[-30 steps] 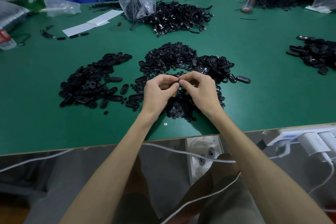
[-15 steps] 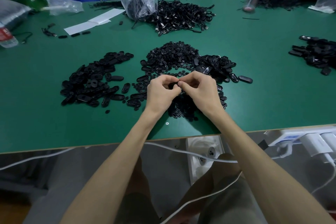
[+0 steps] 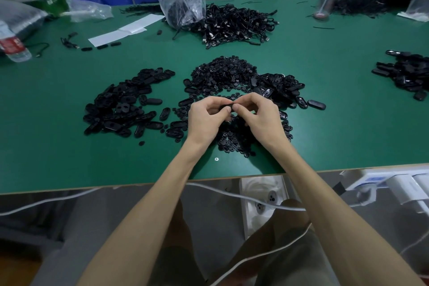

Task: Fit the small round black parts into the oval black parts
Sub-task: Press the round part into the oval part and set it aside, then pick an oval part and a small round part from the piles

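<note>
my left hand (image 3: 205,115) and right hand (image 3: 260,115) both pinch one oval part (image 3: 225,107) up over the pile of round parts (image 3: 234,137) — i should hold it flat and push the round bit straight in.

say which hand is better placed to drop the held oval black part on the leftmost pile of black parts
Left, likely. The left hand and right hand both pinch the oval black part, but the leftmost pile of black parts lies on the left hand's side; the right would cross over.
</note>
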{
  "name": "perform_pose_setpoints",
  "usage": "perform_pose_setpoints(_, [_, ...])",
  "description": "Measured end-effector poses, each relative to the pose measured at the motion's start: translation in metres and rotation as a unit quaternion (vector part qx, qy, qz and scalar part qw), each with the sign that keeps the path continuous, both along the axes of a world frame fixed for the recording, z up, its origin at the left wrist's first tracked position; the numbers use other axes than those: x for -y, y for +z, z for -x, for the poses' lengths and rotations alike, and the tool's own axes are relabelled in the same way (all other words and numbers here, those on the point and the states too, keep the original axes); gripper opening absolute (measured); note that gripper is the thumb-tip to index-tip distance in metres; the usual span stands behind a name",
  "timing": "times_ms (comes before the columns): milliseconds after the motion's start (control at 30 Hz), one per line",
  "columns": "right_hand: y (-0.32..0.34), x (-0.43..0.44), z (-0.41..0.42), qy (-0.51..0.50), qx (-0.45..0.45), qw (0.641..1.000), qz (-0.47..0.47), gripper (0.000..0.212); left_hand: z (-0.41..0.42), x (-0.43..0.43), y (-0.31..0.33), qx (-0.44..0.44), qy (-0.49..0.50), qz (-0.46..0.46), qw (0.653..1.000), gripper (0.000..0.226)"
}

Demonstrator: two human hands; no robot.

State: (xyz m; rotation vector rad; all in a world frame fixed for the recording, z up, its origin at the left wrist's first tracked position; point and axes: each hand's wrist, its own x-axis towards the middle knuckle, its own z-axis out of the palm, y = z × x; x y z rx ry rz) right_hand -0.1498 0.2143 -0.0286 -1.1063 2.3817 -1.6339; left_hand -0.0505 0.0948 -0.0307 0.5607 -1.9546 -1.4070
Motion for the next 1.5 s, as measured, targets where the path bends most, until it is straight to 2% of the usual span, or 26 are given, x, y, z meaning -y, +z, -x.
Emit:
perform_pose_setpoints(200, [-0.001,0.001,-0.001,0.014,0.021,1.000,0.000,0.008,0.000,0.002,-0.001,-0.012,0.004,0.004,1.000,0.016])
perform_pose_setpoints(333, [0.002,-0.002,0.000,-0.003,0.079,0.993,0.084,0.011,0.001,-0.005,0.003,-0.019,0.023,0.096,0.995,0.019])
perform_pose_setpoints(467, [0.001,-0.006,0.008,-0.110,0.191,0.956,0.193,0.015,0.000,-0.007,0.011,-0.025,0.036,0.135,0.990,0.020])
perform_pose_setpoints(567, [-0.001,-0.007,0.017,-0.144,0.261,0.918,0.261,0.014,-0.007,0.006,0.019,0.000,0.064,0.154,0.986,0.020])
perform_pose_setpoints(667, [-0.002,-0.008,0.024,-0.157,0.317,0.884,0.307,0.011,-0.022,0.042,0.025,0.117,0.132,0.201,0.964,0.028])
perform_pose_setpoints(733, [-0.003,-0.008,0.028,-0.171,0.341,0.863,0.331,0.008,-0.039,0.070,0.023,0.238,0.168,0.259,0.921,0.028])
perform_pose_setpoints(800, [-0.003,-0.007,0.029,-0.191,0.346,0.849,0.352,0.008,-0.056,0.092,0.021,0.341,0.199,0.312,0.864,0.026])
perform_pose_setpoints(867, [-0.003,-0.004,0.028,-0.204,0.337,0.847,0.356,0.009,-0.068,0.105,0.020,0.398,0.210,0.326,0.832,0.028])
perform_pose_setpoints(933, [-0.003,-0.001,0.026,-0.204,0.322,0.862,0.333,0.012,-0.072,0.110,0.018,0.408,0.202,0.329,0.828,0.028])
perform_pose_setpoints(1100, [-0.001,0.000,0.017,-0.167,0.269,0.918,0.240,0.050,-0.072,0.111,0.013,0.354,0.201,0.326,0.853,0.019])
perform_pose_setpoints(1200, [0.000,0.000,0.011,-0.131,0.173,0.966,0.141,0.040,-0.073,0.111,0.011,0.332,0.190,0.329,0.863,0.020])
perform_pose_setpoints(1267, [-0.001,0.002,0.007,-0.073,0.091,0.992,0.057,0.032,-0.074,0.113,0.011,0.310,0.191,0.333,0.870,0.022])
perform_pose_setpoints(1367, [-0.003,0.008,0.003,0.002,-0.005,0.998,-0.065,0.035,-0.078,0.114,0.011,0.277,0.212,0.332,0.876,0.024])
perform_pose_setpoints(1433, [-0.003,0.010,0.003,0.027,-0.023,0.991,-0.132,0.042,-0.080,0.116,0.009,0.289,0.214,0.354,0.864,0.025])
perform_pose_setpoints(1500, [-0.005,0.012,0.004,0.033,-0.050,0.983,-0.173,0.038,-0.083,0.116,0.006,0.294,0.216,0.378,0.851,0.026])
